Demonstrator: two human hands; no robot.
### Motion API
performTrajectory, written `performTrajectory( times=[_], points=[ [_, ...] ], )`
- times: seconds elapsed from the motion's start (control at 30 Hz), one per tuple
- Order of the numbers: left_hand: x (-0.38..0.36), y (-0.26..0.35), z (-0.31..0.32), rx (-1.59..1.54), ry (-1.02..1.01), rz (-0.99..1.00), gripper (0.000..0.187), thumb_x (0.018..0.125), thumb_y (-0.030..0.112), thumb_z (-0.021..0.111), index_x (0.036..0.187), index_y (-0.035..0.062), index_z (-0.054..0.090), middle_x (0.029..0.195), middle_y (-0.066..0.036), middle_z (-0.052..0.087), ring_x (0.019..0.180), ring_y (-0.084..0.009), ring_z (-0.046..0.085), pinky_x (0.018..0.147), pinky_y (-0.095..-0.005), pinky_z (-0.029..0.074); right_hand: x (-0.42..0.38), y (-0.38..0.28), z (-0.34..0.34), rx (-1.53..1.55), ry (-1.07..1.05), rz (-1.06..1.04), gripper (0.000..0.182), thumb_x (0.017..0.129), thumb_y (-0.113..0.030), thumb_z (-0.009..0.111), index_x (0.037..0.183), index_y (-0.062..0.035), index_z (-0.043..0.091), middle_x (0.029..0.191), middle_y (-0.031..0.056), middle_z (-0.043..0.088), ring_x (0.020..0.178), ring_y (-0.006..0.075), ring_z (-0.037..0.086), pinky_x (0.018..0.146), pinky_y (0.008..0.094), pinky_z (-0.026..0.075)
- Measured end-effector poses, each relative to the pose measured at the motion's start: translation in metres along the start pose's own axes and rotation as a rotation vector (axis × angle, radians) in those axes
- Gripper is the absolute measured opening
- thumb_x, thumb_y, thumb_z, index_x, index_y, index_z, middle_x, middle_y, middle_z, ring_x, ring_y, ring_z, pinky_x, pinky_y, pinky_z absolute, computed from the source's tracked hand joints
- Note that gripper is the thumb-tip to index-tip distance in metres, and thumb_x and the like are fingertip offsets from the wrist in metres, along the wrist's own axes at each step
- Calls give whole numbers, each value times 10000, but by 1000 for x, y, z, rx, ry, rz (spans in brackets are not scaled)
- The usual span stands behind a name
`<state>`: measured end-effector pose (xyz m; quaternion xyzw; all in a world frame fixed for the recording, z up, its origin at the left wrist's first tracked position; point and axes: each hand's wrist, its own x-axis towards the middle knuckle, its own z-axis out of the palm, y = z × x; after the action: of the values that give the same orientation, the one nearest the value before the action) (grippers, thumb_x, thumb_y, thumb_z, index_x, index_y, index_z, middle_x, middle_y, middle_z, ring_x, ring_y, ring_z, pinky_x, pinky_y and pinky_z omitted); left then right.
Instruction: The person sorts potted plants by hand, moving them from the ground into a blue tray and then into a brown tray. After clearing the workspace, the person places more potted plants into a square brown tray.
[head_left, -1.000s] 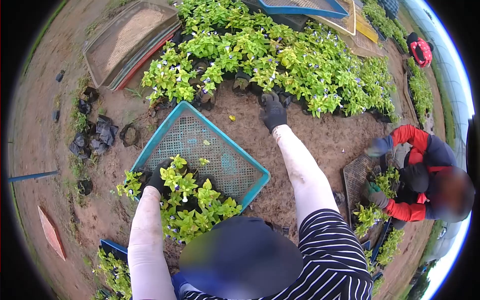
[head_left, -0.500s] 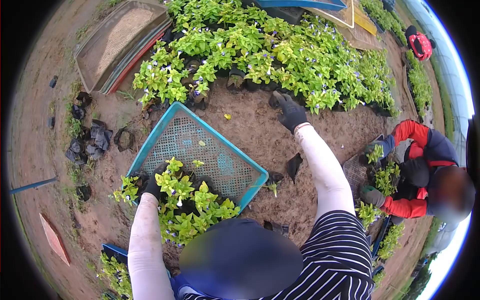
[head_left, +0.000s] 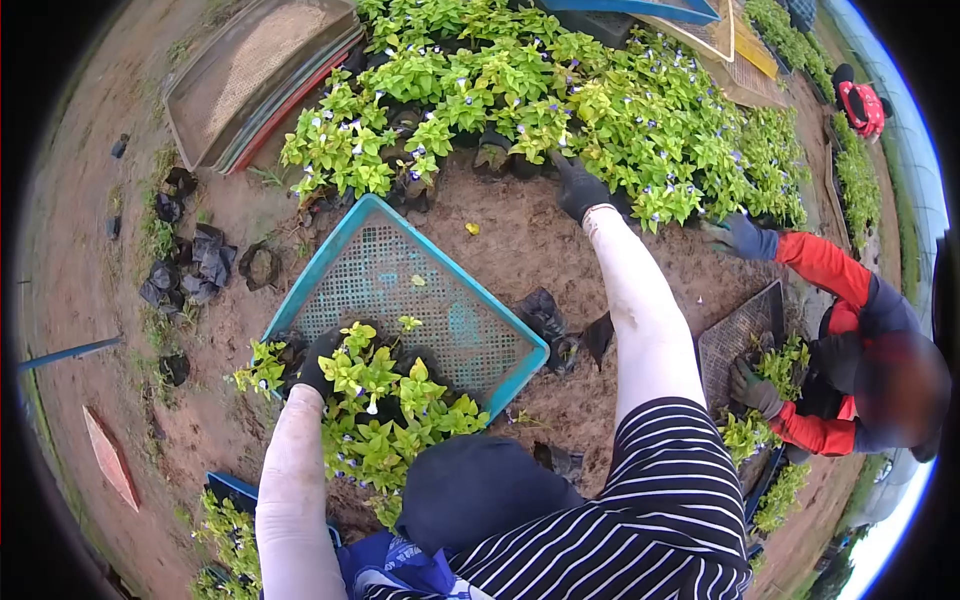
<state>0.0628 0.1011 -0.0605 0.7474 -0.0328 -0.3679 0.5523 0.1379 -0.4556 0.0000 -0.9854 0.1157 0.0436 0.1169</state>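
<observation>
A teal mesh tray (head_left: pixel 390 275) lies on the soil, its near left part filled with leafy potted plants (head_left: pixel 400 400). My left hand (head_left: pixel 318 365), in a dark glove, is among these plants at the tray's left side; leaves hide its fingers. My right hand (head_left: pixel 580 188), also dark-gloved, reaches to the front edge of the large bed of flowering plants (head_left: pixel 620 130). Its fingertips are at the pots under the leaves, and I cannot make out whether they grip one.
On the right a co-worker in red sleeves (head_left: pixel 830 268) reaches toward the bed, beside a dark mesh tray (head_left: pixel 740 330). Stacked trays (head_left: pixel 250 80) stand upper left. Empty black pots (head_left: pixel 205 265) lie left; a crumpled black pot (head_left: pixel 540 312) lies beside the teal tray.
The view has shifted slightly. A crumpled black pot now lies by the teal tray's right corner. The co-worker's one hand has moved up to the bed's edge. My left hand stays among the tray's plants.
</observation>
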Motion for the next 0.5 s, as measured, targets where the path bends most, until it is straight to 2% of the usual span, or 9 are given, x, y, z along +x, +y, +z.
performTrajectory(
  times=[0.03,0.13,0.17,0.23,0.3,0.33,0.4,0.43,0.5],
  points=[
    [-2,13,3,125,-24,19,297,898,33,435,1166,5,561,1153,-77,592,1030,-162,548,907,-291,428,8,1,11,-89,-7,18,630,771,-177,573,1367,-207,371,1142,206,570,1016,369,571,864,444,465],
    [-4,26,13,-484,-1,-88,279,906,57,447,1152,7,570,1123,-71,607,997,-155,563,888,-287,442,23,-1,31,-44,-67,6,557,771,-202,583,1305,-187,426,1114,217,581,994,373,580,832,452,475],
    [-5,29,17,-491,7,-55,279,915,81,445,1154,10,571,1112,-71,612,986,-152,568,881,-286,447,23,-2,37,70,52,29,399,769,-226,600,1151,-132,536,1024,211,617,968,361,596,817,454,469],
    [-12,48,22,-502,24,11,283,934,128,442,1159,17,573,1092,-70,621,964,-146,577,866,-284,458,24,-4,38,186,110,32,310,754,-239,628,1022,-96,573,934,200,632,893,347,614,771,431,475],
    [-19,66,23,-630,55,-64,289,944,153,440,1165,19,571,1088,-66,622,957,-143,579,860,-284,462,17,-15,37,331,174,29,236,739,-233,635,912,-78,594,843,177,636,812,334,621,722,420,476],
    [-20,75,24,-759,78,-166,291,945,155,441,1168,18,569,1094,-62,619,961,-144,577,861,-285,462,4,-31,29,412,210,18,198,733,-221,629,866,-78,596,796,159,633,769,328,620,696,419,473],
    [-12,55,20,-815,58,-220,294,949,165,450,1181,19,557,1128,-53,602,972,-145,575,860,-292,463,-24,-72,9,630,266,-56,175,728,-225,616,825,-81,596,734,146,620,693,324,608,643,416,462],
    [-8,33,8,-690,36,-128,296,950,169,449,1182,20,555,1131,-54,600,971,-148,576,860,-293,465,-37,-102,-1,768,285,-121,187,730,-241,610,830,-85,593,717,152,610,661,325,599,616,413,454],
    [-8,-6,-16,-438,-6,52,299,953,178,448,1185,21,552,1137,-57,598,968,-153,579,860,-295,467,-54,-165,-13,804,281,-295,155,761,-230,574,864,-120,611,683,120,608,653,293,611,598,405,481]
  ],
)
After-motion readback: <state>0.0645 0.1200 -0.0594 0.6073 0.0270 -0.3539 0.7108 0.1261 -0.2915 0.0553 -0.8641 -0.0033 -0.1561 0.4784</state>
